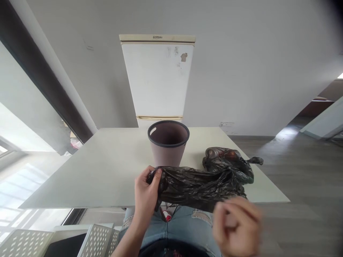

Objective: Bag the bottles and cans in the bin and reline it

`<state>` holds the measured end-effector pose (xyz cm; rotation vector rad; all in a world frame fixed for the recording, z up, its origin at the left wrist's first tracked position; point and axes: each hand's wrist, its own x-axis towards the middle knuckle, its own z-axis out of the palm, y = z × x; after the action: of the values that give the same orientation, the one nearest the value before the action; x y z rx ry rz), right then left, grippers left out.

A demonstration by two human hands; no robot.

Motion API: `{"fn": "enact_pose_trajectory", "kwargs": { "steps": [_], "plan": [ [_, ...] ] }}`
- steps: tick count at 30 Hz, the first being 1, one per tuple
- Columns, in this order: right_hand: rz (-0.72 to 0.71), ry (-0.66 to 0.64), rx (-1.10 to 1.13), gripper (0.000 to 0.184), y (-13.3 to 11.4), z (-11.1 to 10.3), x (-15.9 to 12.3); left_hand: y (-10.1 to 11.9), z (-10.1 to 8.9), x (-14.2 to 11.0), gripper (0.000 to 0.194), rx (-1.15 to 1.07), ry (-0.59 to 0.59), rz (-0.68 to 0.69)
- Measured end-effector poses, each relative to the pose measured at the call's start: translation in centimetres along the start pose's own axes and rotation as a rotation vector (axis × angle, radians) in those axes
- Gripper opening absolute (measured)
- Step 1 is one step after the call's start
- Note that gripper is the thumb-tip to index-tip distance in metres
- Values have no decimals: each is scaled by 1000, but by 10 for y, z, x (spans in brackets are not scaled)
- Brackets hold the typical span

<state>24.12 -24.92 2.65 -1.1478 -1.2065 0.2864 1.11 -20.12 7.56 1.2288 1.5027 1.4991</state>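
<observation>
A crumpled black plastic bag (198,187) stretches sideways above the table's near edge. My left hand (147,192) is closed around its left end, the thumb pressed on top. Close to the bag's lower right side, my right hand (238,225) is blurred by motion with its fingers curled in. Whether the right fingers pinch any of the plastic cannot be made out. Just beyond the bag stands an upright mauve trash bin (168,153) with a dark rim and handle holes; its inside looks bare. At the right lies a filled, knotted black garbage bag (227,160), partly covered by the stretched one.
The bin and garbage bag are on a pale table (88,167). A white refrigerator (158,78) stands behind it against the grey wall. Perforated white baskets (95,241) sit below at the near left. Dark wood floor (308,192) runs along the right.
</observation>
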Motion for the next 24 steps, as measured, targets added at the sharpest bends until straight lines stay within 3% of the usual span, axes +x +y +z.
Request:
{"fn": "enact_pose_trajectory", "kwargs": {
  "steps": [1, 2, 3, 5, 7, 10, 13, 15, 18, 20, 21, 23, 24],
  "plan": [
    [-92, -168, -27, 38, -8, 10, -8, 2, 8, -4, 45, -4, -14, -1],
    [-82, -337, -37, 49, -16, 20, -13, 3, 14, -8, 45, -19, -35, -11],
    [-77, -425, -24, 50, -23, 30, -14, 4, 20, -11, 43, -44, -63, -29],
    [-11, -517, -11, 26, -31, 43, -11, 5, 26, -13, 41, -114, -97, -83],
    [107, -449, -7, 16, -29, 45, -2, 6, 24, -8, 39, -199, -106, -126],
    [392, -222, 60, 27, -16, 32, 16, 11, 6, 7, 38, -325, -146, -138],
    [662, -74, 276, 35, -9, 14, 37, 17, -18, 24, 39, -366, -256, -164],
    [791, -66, 412, 38, -7, 4, 52, 19, -32, 33, 38, -357, -302, -197],
    [905, -193, 457, 44, -4, -4, 67, 18, -42, 39, 39, -390, -261, -207],
    [761, -171, 297, 46, -1, -5, 66, 15, -41, 37, 40, -435, -213, -189],
    [588, -58, 154, 46, 0, -4, 62, 14, -38, 35, 41, -450, -207, -183],
    [100, 250, -177, 45, -2, 0, 49, 12, -32, 28, 40, -447, -242, -188],
    [-121, 318, -296, 46, -6, 4, 41, 12, -29, 23, 39, -431, -275, -192]
  ]
}}
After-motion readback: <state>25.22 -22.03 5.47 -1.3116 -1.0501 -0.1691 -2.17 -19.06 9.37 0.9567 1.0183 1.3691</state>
